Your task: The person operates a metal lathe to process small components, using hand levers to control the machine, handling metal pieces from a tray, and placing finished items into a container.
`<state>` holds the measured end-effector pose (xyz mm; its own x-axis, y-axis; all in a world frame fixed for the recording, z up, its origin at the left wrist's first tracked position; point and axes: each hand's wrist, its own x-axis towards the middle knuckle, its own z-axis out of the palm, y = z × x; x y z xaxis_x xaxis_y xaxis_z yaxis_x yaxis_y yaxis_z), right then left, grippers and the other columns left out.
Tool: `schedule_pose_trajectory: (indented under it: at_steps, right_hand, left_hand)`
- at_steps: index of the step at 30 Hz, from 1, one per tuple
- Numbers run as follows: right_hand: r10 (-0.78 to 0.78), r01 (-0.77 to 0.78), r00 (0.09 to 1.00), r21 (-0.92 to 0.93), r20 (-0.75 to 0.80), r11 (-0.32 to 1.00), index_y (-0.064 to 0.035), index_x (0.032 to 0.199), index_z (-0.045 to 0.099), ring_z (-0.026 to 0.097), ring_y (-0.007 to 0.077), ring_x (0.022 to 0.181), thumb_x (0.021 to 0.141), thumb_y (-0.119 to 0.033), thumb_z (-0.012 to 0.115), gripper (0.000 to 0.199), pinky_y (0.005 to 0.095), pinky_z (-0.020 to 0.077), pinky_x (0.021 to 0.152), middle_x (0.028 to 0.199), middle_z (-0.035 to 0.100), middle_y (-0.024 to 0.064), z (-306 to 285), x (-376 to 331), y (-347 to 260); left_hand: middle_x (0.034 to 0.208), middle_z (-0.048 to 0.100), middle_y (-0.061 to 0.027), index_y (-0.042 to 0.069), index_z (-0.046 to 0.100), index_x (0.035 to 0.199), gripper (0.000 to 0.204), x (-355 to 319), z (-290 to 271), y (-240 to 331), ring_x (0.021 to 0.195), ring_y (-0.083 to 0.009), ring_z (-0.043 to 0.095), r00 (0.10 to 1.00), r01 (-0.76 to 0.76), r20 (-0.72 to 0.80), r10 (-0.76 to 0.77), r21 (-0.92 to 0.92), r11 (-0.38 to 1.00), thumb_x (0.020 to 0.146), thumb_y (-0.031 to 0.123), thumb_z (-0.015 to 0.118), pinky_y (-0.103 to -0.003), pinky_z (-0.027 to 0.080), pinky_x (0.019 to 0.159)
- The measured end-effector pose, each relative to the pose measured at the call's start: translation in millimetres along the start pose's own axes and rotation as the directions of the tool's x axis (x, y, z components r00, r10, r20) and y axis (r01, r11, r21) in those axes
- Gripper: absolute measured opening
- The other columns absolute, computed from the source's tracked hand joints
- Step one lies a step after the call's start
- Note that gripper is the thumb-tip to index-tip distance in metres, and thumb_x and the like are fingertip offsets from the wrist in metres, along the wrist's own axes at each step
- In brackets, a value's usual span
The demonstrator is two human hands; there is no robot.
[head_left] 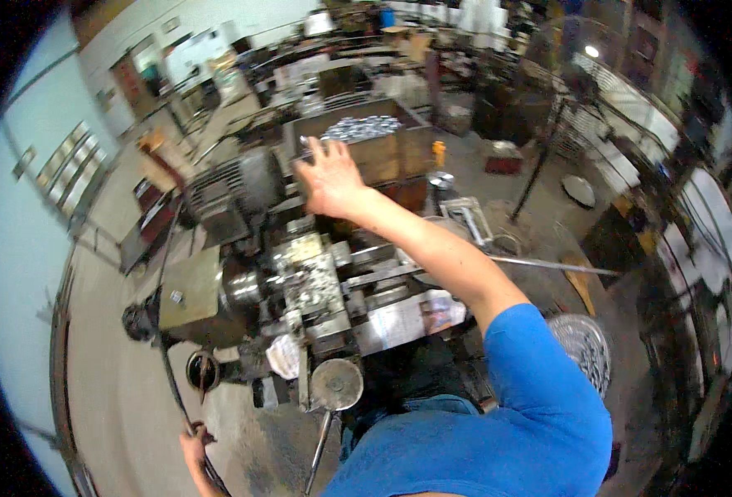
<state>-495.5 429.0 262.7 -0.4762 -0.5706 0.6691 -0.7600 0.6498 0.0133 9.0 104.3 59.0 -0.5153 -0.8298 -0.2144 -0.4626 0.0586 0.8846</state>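
My right hand [333, 178] reaches forward over the machine, its fingers spread and raised at the near left corner of a brown bin [378, 157]. Small shiny metal parts [362, 127] are heaped inside that bin. A little glint shows by the fingertips, too small to make out. At the lower left, my left hand [195, 446] is closed round a long thin dark rod [170, 377], which runs up past the machine's left side. Between my hands lies a lathe-like machine [312, 282] with a metal headstock cover [190, 286] and shiny chips on its slide.
An electric motor [233, 186] sits behind the headstock. Nearest me is a round handwheel-like disc [337, 384] with a metal lever [320, 451]. A dark cup [203, 369] hangs at the left. A woven metal basket [581, 352] and a stand fan [571, 83] are at the right.
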Motion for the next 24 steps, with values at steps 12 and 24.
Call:
schedule_pose_trajectory:
  at_steps: [12, 24]
  right_hand:
    - [0.677, -0.76, 0.622, 0.092, 0.394, 0.644, -0.0062, 0.098, 0.063, 0.048, 0.0339, 0.109, 0.055, -0.021, 0.065, 0.046, 0.0369, 0.0407, 0.092, 0.12, 0.049, 0.02, -31.1, -425.7, 76.1]
    - [0.967, -0.708, -0.198, -0.706, 0.163, -0.026, -0.0052, 0.09, 0.065, 0.058, 0.0284, 0.097, 0.065, -0.029, 0.061, 0.034, 0.034, 0.0471, 0.084, 0.102, 0.06, 0.0144, -160.1, -682.0, 172.2]
  left_hand:
    - [0.068, 0.06, -0.0158, -0.004, 0.052, 0.096, 0.032, -41.2, 14.8, 31.5, 0.056, -0.021, 0.056, 0.99, 0.117, -0.07, -0.119, -0.036, 0.992, 0.078, 0.017, 0.067, -0.032, 0.049, 0.055]
    - [0.064, 0.056, -0.0121, -0.006, 0.052, 0.091, 0.032, 0.9, 48.9, 25.8, 0.052, -0.019, 0.054, 0.988, 0.151, -0.032, -0.149, 0.079, 0.985, 0.076, 0.019, 0.066, -0.031, 0.047, 0.049]
